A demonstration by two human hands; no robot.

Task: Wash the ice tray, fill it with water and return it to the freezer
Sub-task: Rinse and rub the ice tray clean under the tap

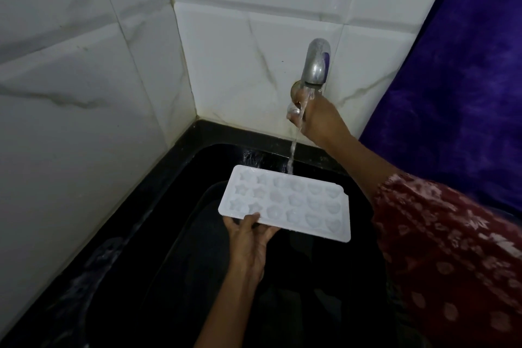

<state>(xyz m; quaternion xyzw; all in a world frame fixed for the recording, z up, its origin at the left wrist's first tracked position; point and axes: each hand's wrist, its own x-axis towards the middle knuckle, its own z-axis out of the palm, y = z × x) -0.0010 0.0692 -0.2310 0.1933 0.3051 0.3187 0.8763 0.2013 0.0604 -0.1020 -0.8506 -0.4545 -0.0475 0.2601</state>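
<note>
Head view looks down into a deep black sink (175, 229) set in the corner of 2 tiled walls. The left hand (248, 237) holds the ice tray (285, 203) by its near-left edge, with the thumb flat on the top rim and the fingers curled underneath. The tray hangs in the air above the basin, roughly level, with its moulds facing up.

It is a thin rectangle of white plastic with rounded corners and 18 shallow moulds in 3 rows of 6. There are stars in the 2 left columns, rounder shapes in the middle and hearts on the right. Whether the moulds hold water cannot be told.

The right hand (316, 118) reaches to the wall beneath the tap spout (316, 65), a dull, curved chrome tube, and its fingers are wrapped round a small shiny knob (292, 109). A narrow, clear stream of water (292, 155) drops from the spout, passes in front of that hand and lands at the tray's far long edge.

The tiles (99, 65) are glossy white with grey marble veining and darkened grout. The black worktop (84, 277) around the sink is polished and wet. A purple, velvety cloth (466, 79) hangs on the right, and the right arm wears a dark red sleeve (452, 248) printed with pale flowers.
</note>
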